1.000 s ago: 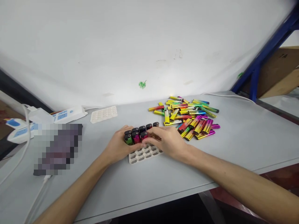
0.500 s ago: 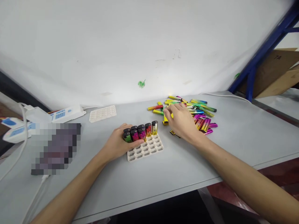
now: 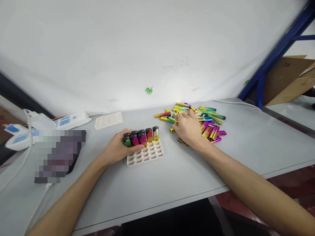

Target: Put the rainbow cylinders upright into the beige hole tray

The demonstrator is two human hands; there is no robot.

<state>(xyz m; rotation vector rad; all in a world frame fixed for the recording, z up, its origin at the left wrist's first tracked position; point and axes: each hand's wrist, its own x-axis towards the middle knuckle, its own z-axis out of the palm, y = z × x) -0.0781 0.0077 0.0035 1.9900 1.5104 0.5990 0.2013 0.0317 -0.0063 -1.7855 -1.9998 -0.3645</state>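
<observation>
Several lighters [image 3: 142, 137] stand upright in the back rows of a white slotted tray [image 3: 152, 153]; the front slots hold nothing. My left hand [image 3: 118, 147] wraps round the left side of these lighters, its thumb along their front. To the right lies a loose pile of shiny lighters [image 3: 213, 132] in yellow, red, green, blue and purple. My right hand [image 3: 188, 127] rests on the pile's left part, fingers bent and closed on a yellow lighter [image 3: 174, 119] that sticks out to the left of the fingertips.
Behind my left hand lies a second white tray [image 3: 108, 120]. Power strips [image 3: 71, 120] with white cables and a pixelated dark object [image 3: 60, 157] are at the left. A white wall rises behind the table [image 3: 172, 183]. Cardboard boxes [image 3: 285, 78] stand beyond a blue frame at the right.
The tray with the lighters and my left hand have shifted slightly left. The fingers of my right hand have drawn closed on a yellow lighter.
</observation>
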